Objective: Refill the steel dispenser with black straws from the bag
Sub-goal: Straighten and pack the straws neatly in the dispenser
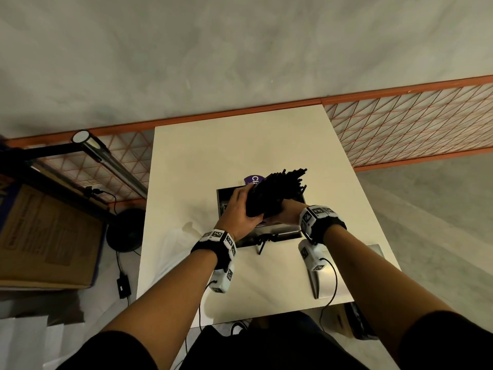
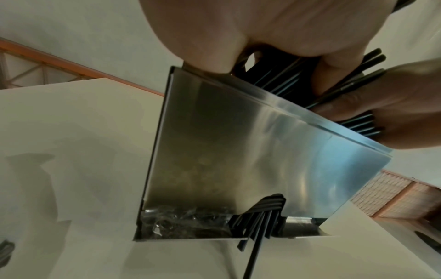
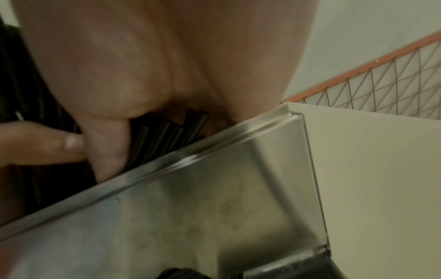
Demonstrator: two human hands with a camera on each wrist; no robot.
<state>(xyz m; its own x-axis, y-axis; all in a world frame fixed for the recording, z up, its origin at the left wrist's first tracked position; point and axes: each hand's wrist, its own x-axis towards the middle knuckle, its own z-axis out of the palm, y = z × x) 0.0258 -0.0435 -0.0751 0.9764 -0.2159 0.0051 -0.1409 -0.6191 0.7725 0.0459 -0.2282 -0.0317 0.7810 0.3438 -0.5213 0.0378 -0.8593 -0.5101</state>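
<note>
Black straws (image 1: 277, 190), thin and glossy, form one thick bundle held at a slant above the open top of the steel dispenser (image 1: 269, 232); the far ends fan out unevenly toward the back of the table (image 1: 240, 140), near ends low between the palms. Left hand (image 1: 238, 209) is wrapped around the bundle's near left side, fingers curled over it. Right hand (image 1: 286, 210) grips the near right side from beneath; the right wrist view shows its thumb and palm closed against the straw ends just above the dispenser rim. Dispenser: brushed steel box, upright, mid-table, front panel smooth and reflective, folded lip along the top edge (image 2: 274, 105). At its base a slot tray (image 2: 190, 224) shows crinkled clear plastic on the left, and a few loose straws (image 2: 260, 215) poke out of the front opening, one reaching onto the tabletop. A purple label (image 1: 254, 180) shows just behind the dispenser, partly hidden by the bundle. Off the table's left side sits a cardboard box (image 1: 48, 233).
</note>
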